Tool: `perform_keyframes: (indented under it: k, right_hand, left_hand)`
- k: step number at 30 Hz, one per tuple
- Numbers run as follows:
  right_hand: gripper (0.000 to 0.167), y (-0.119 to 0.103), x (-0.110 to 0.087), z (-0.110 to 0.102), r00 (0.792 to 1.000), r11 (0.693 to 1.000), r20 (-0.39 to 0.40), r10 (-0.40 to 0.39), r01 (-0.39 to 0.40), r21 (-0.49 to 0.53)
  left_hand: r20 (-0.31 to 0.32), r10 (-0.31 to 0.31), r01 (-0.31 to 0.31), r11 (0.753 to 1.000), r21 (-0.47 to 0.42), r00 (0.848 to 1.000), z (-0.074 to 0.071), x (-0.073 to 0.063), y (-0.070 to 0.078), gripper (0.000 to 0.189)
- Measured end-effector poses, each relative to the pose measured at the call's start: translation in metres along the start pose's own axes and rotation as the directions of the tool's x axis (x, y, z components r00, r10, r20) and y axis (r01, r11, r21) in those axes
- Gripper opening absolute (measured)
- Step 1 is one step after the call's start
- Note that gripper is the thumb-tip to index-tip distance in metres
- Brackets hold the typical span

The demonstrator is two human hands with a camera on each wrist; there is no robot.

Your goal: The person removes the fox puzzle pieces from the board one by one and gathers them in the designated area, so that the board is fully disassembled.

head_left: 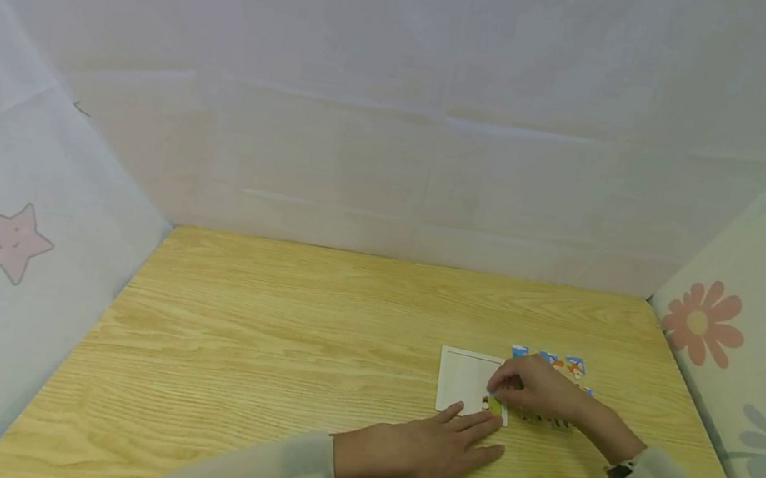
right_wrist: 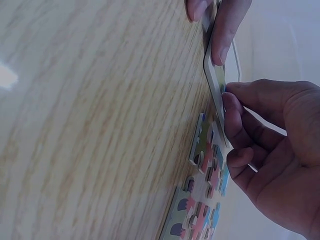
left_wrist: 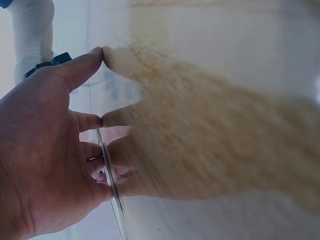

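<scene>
A white puzzle tray (head_left: 461,381) with a raised rim lies flat on the table. In its near right corner sits a green puzzle piece (head_left: 495,407). My right hand (head_left: 537,386) reaches over the tray's right side, pinching the edge of a puzzle piece between thumb and index finger; the fingers hide much of it. My left hand (head_left: 434,455) is spread palm down, its fingertips on the tray's near rim and the table. In the right wrist view, a left fingertip (right_wrist: 220,52) presses by the tray rim (right_wrist: 214,82), close to the right thumb.
Several loose puzzle pieces (head_left: 575,365) with blue, orange and green prints lie right of the tray, partly under my right hand. The wooden table (head_left: 263,320) stretches left and back. White cloth walls (head_left: 394,173) stand behind it and at both sides.
</scene>
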State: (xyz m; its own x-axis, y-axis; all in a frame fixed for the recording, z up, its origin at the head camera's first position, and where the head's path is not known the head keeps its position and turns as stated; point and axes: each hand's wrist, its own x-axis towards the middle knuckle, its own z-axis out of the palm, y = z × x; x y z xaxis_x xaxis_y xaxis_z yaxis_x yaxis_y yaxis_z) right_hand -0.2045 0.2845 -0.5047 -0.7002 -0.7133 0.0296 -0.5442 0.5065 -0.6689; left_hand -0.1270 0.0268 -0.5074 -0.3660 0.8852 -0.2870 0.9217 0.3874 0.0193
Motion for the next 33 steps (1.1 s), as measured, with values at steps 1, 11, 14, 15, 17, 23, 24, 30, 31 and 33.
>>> perform_keyframes:
  k: [1, 11, 14, 15, 17, 23, 24, 30, 31, 33]
  right_hand:
    - [0.009, -0.0004, 0.0004, 0.0000, 1.000, 1.000, 0.002, -0.001, 0.001, 0.001]
    - [0.008, 0.0016, 0.0032, 0.0027, 0.999, 0.999, 0.022, 0.032, -0.033, 0.024]
    - [0.007, 0.0010, 0.0035, 0.0027, 0.999, 0.999, 0.012, 0.030, -0.031, 0.012]
    - [0.007, 0.0010, 0.0036, 0.0026, 1.000, 1.000, 0.006, 0.026, -0.026, 0.006]
    - [0.008, 0.0008, 0.0035, 0.0021, 1.000, 1.000, -0.003, 0.017, -0.017, -0.004]
    - [0.007, 0.0014, 0.0023, 0.0008, 1.000, 1.000, -0.025, -0.008, 0.007, -0.028]
    - [0.007, 0.0014, 0.0023, 0.0011, 0.999, 0.999, -0.030, -0.012, 0.011, -0.032]
    - [0.009, 0.0017, 0.0023, 0.0039, 0.999, 1.000, -0.034, -0.020, 0.020, -0.018]
    - [0.009, 0.0018, 0.0025, 0.0042, 0.999, 1.000, -0.030, -0.016, 0.016, -0.014]
    - [0.009, 0.0023, 0.0027, 0.0043, 1.000, 1.000, -0.020, -0.006, 0.006, -0.010]
  left_hand:
    - [0.000, 0.000, 0.000, 1.000, 0.001, 1.000, 0.0001, 0.0001, 0.0000, 0.093]
    - [-0.013, 0.014, -0.014, 1.000, 0.007, 1.000, 0.0000, -0.0006, 0.0000, 0.093]
    - [-0.013, 0.016, -0.016, 1.000, 0.006, 1.000, 0.0000, -0.0005, 0.0000, 0.093]
    - [-0.012, 0.016, -0.016, 1.000, 0.008, 1.000, 0.0000, -0.0006, -0.0001, 0.093]
    - [-0.010, 0.016, -0.016, 1.000, 0.008, 1.000, 0.0001, -0.0006, -0.0001, 0.093]
    - [-0.004, 0.017, -0.017, 1.000, 0.009, 1.000, -0.0004, -0.0004, -0.0001, 0.092]
    - [-0.003, 0.017, -0.017, 1.000, 0.009, 1.000, -0.0005, -0.0003, -0.0002, 0.093]
    - [0.017, 0.017, -0.017, 1.000, -0.009, 1.000, -0.0011, 0.0007, -0.0005, 0.093]
    - [0.019, 0.017, -0.017, 1.000, -0.009, 1.000, -0.0011, 0.0009, -0.0006, 0.093]
    - [0.020, 0.016, -0.016, 1.000, -0.009, 1.000, -0.0011, 0.0012, -0.0007, 0.093]
